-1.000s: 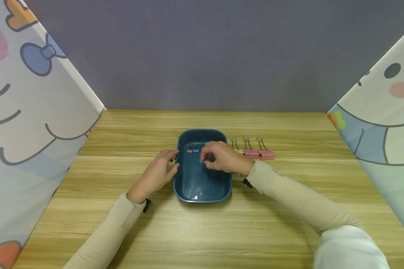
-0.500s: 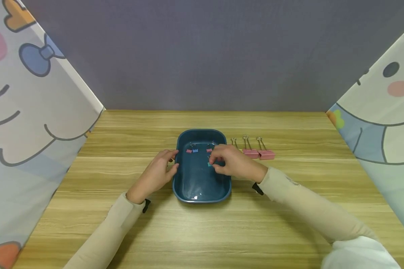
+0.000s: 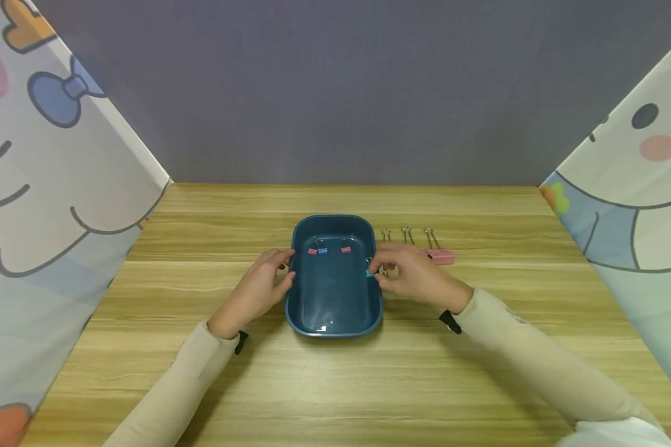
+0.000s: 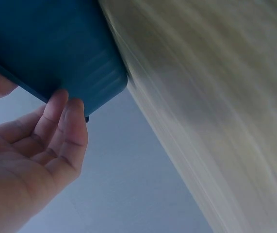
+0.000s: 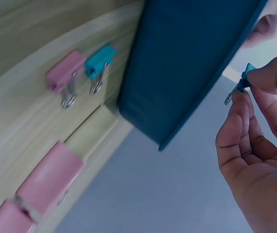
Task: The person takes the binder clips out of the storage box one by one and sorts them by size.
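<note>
Right hand (image 3: 410,273) has the clip: I read thumb and fingers pinched on a small teal clip (image 3: 369,273), narrow grip, metal handles sticking out past the fingertips. Clip is up off the tray floor, at the right-hand wall of the blue tray (image 3: 333,304) in the head view; right wrist view puts it above rim level. Can't tell if it's just inside or just past the rim.

Left hand (image 3: 254,288) holds no clip: fingers lightly bent, thumb spread apart from them, fingertips at the tray's left wall. Looks like steadying to me.

Left in the tray, far half: a left pink clip (image 3: 312,251) close beside a blue clip (image 3: 322,251), plus a right pink clip (image 3: 346,249) apart from them.

On the tabletop (image 3: 229,217), right of the tray, right wrist view gives me a row of big clips, a yellow clip (image 5: 92,131) and two large pink clips (image 5: 51,177), and near those a small pink clip (image 5: 65,70) next to a turquoise clip (image 5: 99,59).

Step in hand, my call: carrying the teal clip across the tray's right side. Next move calls for a firm pinch, enough height to clear the rim, and the left hand bracing the tray.
</note>
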Tool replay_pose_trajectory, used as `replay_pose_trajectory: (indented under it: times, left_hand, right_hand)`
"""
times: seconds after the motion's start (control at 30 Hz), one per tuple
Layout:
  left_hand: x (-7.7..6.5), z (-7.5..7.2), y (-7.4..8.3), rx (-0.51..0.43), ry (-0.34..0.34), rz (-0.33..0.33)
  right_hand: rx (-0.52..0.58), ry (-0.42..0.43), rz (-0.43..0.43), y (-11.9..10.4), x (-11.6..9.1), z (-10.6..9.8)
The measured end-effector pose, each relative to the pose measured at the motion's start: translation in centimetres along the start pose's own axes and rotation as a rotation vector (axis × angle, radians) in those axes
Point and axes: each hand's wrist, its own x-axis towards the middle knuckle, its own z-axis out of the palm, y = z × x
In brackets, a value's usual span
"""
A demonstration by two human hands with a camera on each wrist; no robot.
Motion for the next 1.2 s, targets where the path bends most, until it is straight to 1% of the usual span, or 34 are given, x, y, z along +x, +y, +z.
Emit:
replay_pose_trajectory:
  times: [0.17,0.33,0.53,0.67,0.8,0.87,0.93,1.07,1.2]
  left_hand:
    - [0.1,0.0,0.0,-0.003,0.004,0.008]
    - [0.1,0.0,0.0,-0.005,0.005,0.007]
    - [0.1,-0.1,0.0,-0.003,0.004,0.003]
    - [0.0,-0.1,0.0,-0.002,0.002,0.002]
    - [0.0,-0.1,-0.1,-0.004,0.001,0.001]
    - [0.0,-0.1,-0.1,-0.005,0.003,-0.001]
    - [0.0,-0.1,-0.1,-0.004,0.002,0.001]
    - [0.0,0.0,-0.1,-0.005,0.001,0.003]
    - [0.0,0.0,-0.1,-0.005,0.002,-0.001]
  right_hand:
    - [-0.014,0.047,0.003,0.7,-1.4,-0.9]
    - [-0.059,0.072,0.007,1.4,-2.5,-1.5]
    - [-0.097,0.075,0.009,2.4,-3.7,-1.6]
    - [-0.09,0.072,0.011,3.1,-4.3,-1.5]
    - [-0.082,0.078,-0.012,3.8,-4.9,-1.4]
    - [-0.078,0.075,-0.013,4.3,-5.2,-1.3]
    - [-0.07,0.063,0.005,4.8,-5.6,-1.1]
    - [-0.042,0.016,0.053,5.7,-6.3,-0.9]
    - [-0.017,-0.021,0.071,6.2,-6.7,-0.7]
